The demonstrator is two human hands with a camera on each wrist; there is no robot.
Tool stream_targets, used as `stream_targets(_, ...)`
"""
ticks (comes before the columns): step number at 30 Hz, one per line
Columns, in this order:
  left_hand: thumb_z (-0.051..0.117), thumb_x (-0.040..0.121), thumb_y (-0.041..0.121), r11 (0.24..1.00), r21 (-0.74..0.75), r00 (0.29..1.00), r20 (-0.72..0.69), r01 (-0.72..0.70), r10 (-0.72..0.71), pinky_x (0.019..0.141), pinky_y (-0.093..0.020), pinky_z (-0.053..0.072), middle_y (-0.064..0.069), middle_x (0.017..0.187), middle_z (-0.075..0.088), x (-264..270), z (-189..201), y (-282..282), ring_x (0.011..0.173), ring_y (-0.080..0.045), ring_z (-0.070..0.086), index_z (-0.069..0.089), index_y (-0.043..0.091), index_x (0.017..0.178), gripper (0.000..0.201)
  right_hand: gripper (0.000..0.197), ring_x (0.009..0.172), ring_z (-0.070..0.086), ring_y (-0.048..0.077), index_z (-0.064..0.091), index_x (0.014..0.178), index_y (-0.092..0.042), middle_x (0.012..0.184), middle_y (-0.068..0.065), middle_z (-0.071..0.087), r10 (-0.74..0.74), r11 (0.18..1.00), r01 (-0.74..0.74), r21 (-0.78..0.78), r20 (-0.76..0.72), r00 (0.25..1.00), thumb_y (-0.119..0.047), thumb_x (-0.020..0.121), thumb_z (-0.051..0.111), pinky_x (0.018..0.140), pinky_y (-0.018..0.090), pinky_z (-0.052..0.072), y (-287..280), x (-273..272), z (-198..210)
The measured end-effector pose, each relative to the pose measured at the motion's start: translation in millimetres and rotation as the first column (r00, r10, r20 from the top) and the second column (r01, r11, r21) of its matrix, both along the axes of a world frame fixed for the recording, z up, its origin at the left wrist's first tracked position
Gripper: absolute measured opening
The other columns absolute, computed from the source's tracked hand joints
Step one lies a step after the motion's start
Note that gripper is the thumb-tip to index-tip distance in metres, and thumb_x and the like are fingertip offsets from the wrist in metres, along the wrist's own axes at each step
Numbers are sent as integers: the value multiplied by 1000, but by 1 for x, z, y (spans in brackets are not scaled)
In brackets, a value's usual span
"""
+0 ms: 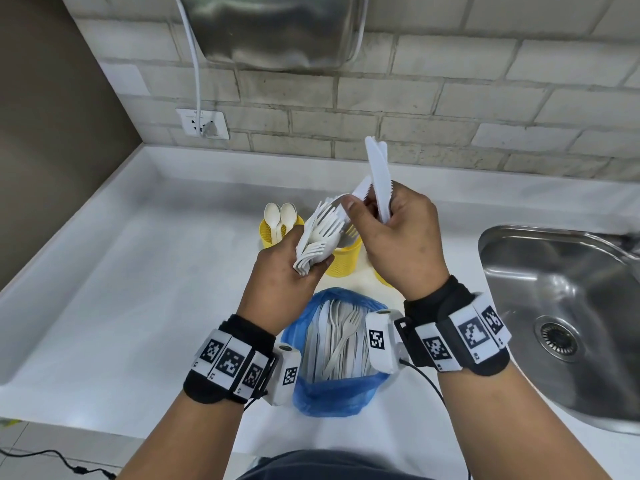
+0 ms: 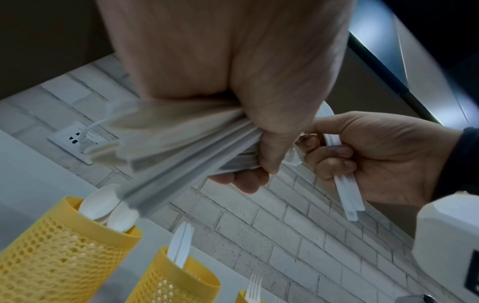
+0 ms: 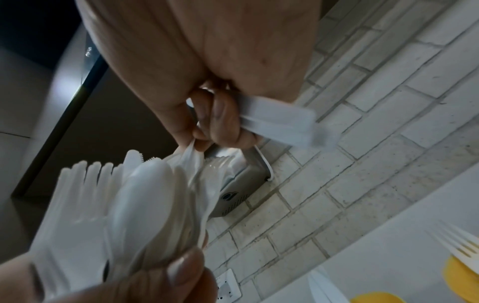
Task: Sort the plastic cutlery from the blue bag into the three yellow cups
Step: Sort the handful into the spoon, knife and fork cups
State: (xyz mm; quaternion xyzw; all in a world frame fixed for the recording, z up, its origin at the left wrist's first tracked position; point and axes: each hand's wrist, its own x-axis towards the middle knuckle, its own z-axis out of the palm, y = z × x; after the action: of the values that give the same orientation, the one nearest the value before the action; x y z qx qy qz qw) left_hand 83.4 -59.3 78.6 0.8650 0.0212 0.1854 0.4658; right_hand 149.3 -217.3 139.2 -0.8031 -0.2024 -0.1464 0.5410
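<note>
While your left hand [image 1: 284, 268] grips a fanned bundle of white forks, spoons and knives [image 1: 320, 233] above the counter [image 1: 138, 271], your right hand [image 1: 398, 230] keeps two knives [image 1: 379, 174] curled under its fingers, blades pointing up, and pinches at another knife blade sticking out of the bundle with thumb and forefinger. The blue bag [image 1: 332, 393] lies open just in front of you with more cutlery inside. Beyond your hands stand the three yellow cups: the left one [image 2: 59, 256] holds spoons, the middle one [image 2: 176, 280] holds knives, the right one [image 2: 246, 297] holds forks. The likely trouble is the bundle: its pieces overlap loosely, so tugging one knife free could drag neighbours out and scatter them onto the counter or toward the sink [image 1: 561, 306] on your right. The two knives you already hold could also slip while your fingertips are busy pinching. Finally, the cups sit close together, so a piece could land with the wrong kind.
</note>
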Motion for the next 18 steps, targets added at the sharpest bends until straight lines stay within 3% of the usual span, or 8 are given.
stream_targets(2, 73, 93, 27, 1000, 11, 1000, -12, 1, -1, 72, -13, 52, 19, 89, 69, 0, 0, 1, 81, -1, 68, 61, 24, 127, 37, 31, 57, 48, 8, 54, 68, -27, 58, -9, 50, -21, 1000, 21, 5, 25, 999, -24, 94, 71, 57, 18, 38, 1, 0, -2)
stream_targets(5, 73, 93, 27, 1000, 10, 1000, -27, -1, 1, 71, -7, 48, 20, 88, 67, 0, 1, 0, 82, 2, 66, 60, 25, 128, 37, 23, 59, 50, 12, 59, 81, -12, 64, -6, 54, 2, 999, -2, -32, 11, 1000, -28, 95, 70, 57, 29, 45, 1, 0, -5)
stream_targets(9, 73, 93, 28, 1000, -31, 999, -41, 2, -3, 74, -12, 53, 20, 93, 69, -2, 0, 0, 83, 0, 68, 58, 31, 130, 40, 18, 65, 58, 10, 59, 88, -17, 70, -11, 61, 11, 999, -10, -35, 7, 1000, -25, 89, 76, 63, 20, 49, -1, -1, -4)
stream_targets(11, 74, 93, 26, 998, -65, 999, -50, 5, -9, 75, -16, 54, 16, 93, 72, -2, -1, -1, 82, -2, 70, 59, 31, 128, 39, 15, 71, 63, 11, 62, 94, -17, 78, -8, 66, 26, 998, -24, 49, -28, 999, -20, 89, 76, 69, 21, 52, -2, 1, -3)
stream_targets(14, 76, 92, 23, 992, -124, 998, -53, 15, -21, 72, -13, 52, 11, 90, 74, -2, 2, -2, 79, -4, 71, 62, 26, 124, 35, 7, 82, 68, 13, 68, 100, -15, 87, -4, 71, 97, 979, -78, 187, -97, 991, -14, 94, 71, 78, 21, 53, -4, 3, -2)
stream_targets(16, 76, 92, 22, 988, -154, 998, -55, 18, -27, 71, -10, 50, 8, 86, 74, -3, 5, -3, 76, -5, 71, 63, 24, 121, 32, 5, 73, 67, 11, 72, 99, -13, 82, -5, 72, 114, 973, -85, 215, -128, 985, -14, 96, 69, 73, 23, 52, -5, 4, -2)
stream_targets(18, 76, 92, 20, 982, -186, 998, -61, 20, -32, 69, -9, 49, 7, 85, 74, -3, 6, -3, 74, -5, 71, 64, 24, 121, 32, 11, 55, 58, 3, 75, 96, -10, 66, -12, 67, 91, 965, -45, 257, -170, 981, -18, 96, 68, 62, 21, 44, -7, 7, -4)
